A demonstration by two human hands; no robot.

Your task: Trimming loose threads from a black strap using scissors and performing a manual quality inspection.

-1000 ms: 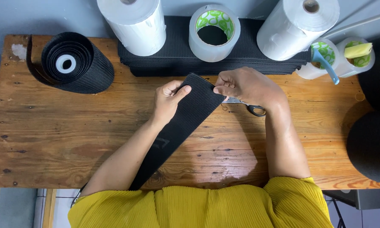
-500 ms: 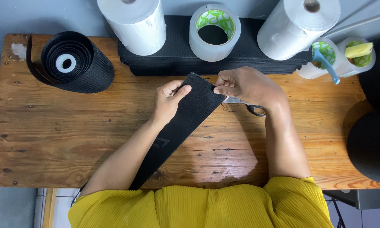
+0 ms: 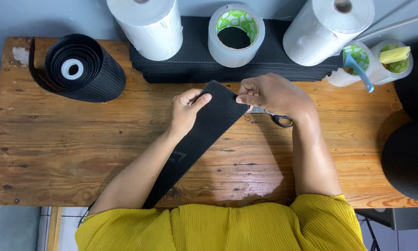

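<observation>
Fingers first: on our left hand (image 3: pixel 186 111) the thumb lies over the top edge of the black textured strip (image 3: pixel 204 135) and the other fingers curl beneath it, a firm pinch. Our right hand (image 3: pixel 274 95) is bunched at the strip's upper right corner, fingertips pressed together on the fabric edge; scissors (image 3: pixel 276 119) lie under that hand, one black loop handle poking out just below the wrist. Whether the fingers also work the scissors we cannot tell.

Against the two earlier views, nothing has shifted: same pinch, same angle of strip, scissors in the same spot. We read that as a pause in the handling, the strip held taut and steadied at its end, no cut visible on it.

Largest to smallest around the fingers:
- wooden table (image 3: pixel 55 153), under everything.
- flat stack of black material (image 3: pixel 190 65), just beyond both hands.
- two white paper rolls (image 3: pixel 148 25) beyond, one each side.
- roll of black strip (image 3: pixel 86 69), well off to the left of the left hand.
- clear tape roll (image 3: pixel 236 35), straight beyond the fingers.
- two small tape rolls (image 3: pixel 357 65) far right, holding a blue tool and a yellow piece.

The strip runs from the fingers diagonally down past the left forearm to the table's near edge.
</observation>
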